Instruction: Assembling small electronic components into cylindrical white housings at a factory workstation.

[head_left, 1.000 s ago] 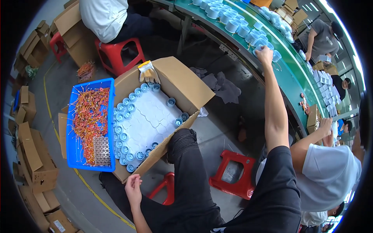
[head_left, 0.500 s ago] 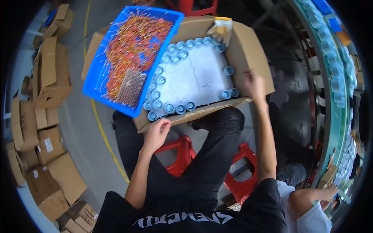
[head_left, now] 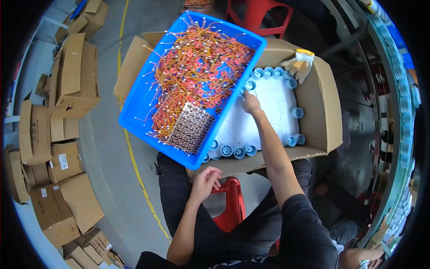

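My right hand (head_left: 252, 104) reaches into the open cardboard box (head_left: 328, 105), its fingers closed beside the light-blue plastic cups (head_left: 250, 84) next to the blue tray. Whatever those fingers hold is hidden. My left hand (head_left: 206, 183) hovers just outside the box's near edge, fingers loosely bent and apart, with nothing visible in it. Several cups line the white sheet (head_left: 273, 107) in the box. The blue plastic tray (head_left: 136, 110) rests tilted across the box's left side. It holds a heap of orange and red wired parts (head_left: 188, 76) and a metallic block of small round cells (head_left: 190, 128).
A work glove (head_left: 299, 66) hangs over the box's far right corner. Red stools (head_left: 232, 201) stand below and beyond the box. Cardboard cartons (head_left: 74, 80) are stacked at left, past a yellow floor line. At right runs a green-edged bench (head_left: 394, 179); a co-worker's arm (head_left: 358, 258) shows low right.
My right hand has gone from the box's right edge leftward to the cups by the tray. The left hand's fingers have loosened from a pinch. The whole view has shifted.
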Action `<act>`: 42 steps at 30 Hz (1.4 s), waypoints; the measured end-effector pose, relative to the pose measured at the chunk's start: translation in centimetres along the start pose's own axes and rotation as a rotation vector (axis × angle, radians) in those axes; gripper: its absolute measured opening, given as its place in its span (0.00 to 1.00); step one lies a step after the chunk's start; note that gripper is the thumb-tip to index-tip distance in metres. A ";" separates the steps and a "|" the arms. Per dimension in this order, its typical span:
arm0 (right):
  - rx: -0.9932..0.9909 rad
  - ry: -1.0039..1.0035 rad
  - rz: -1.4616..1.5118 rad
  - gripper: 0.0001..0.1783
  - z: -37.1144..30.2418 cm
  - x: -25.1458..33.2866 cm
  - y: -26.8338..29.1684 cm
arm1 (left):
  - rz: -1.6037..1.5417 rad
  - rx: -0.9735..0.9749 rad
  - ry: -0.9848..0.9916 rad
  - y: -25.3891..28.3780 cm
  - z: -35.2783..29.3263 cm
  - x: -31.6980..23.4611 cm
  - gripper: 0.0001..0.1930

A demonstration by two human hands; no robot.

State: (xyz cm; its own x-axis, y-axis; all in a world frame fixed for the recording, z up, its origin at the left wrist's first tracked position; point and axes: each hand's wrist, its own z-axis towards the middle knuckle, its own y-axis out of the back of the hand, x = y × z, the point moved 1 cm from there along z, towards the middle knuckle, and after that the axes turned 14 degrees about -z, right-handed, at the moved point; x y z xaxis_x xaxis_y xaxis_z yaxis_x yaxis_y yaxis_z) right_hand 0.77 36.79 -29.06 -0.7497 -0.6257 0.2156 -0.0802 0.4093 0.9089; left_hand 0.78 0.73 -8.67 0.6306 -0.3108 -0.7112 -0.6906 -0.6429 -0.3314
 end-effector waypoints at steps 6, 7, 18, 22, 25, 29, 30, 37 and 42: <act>-0.238 -0.086 0.157 0.17 -8.6 2.9 7.3 | 0.038 0.017 -0.025 0.9 -0.4 -0.7 0.11; -0.292 -0.053 0.266 0.17 -11.4 3.0 8.7 | 0.054 0.019 -0.024 0.6 -0.4 -0.8 0.13; -0.061 0.386 0.584 0.07 -34.6 16.5 19.6 | -0.840 -0.026 -0.064 -0.3 -5.0 -3.7 0.22; -0.463 0.319 0.501 0.09 -25.5 18.2 22.8 | -0.733 0.020 -0.219 5.1 -5.8 -2.4 0.20; -0.525 0.300 0.013 0.14 -13.0 19.2 21.6 | -0.492 -0.003 -0.264 7.0 -5.5 -1.4 0.18; -0.321 0.118 -0.291 0.18 -3.3 19.7 19.8 | -0.502 0.047 -0.251 6.2 -4.1 -0.9 0.17; -0.322 0.125 -0.289 0.18 -3.0 19.9 19.6 | -0.510 0.035 -0.248 6.3 -4.3 -0.8 0.17; -0.443 0.250 0.019 0.18 -5.4 18.8 20.2 | -0.510 0.038 -0.227 6.6 -4.5 -0.8 0.16; -0.512 0.296 0.225 0.14 -9.8 18.2 20.0 | -0.482 0.055 -0.245 6.3 -4.2 -0.7 0.17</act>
State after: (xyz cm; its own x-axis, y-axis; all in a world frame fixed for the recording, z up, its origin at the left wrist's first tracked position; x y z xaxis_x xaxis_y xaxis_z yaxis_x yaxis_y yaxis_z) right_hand -8.05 27.08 -3.47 -0.4923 -0.7487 0.4440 0.4373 0.2283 0.8699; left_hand -2.52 -6.03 -7.65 0.7838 0.1866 -0.5923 -0.3656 -0.6323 -0.6830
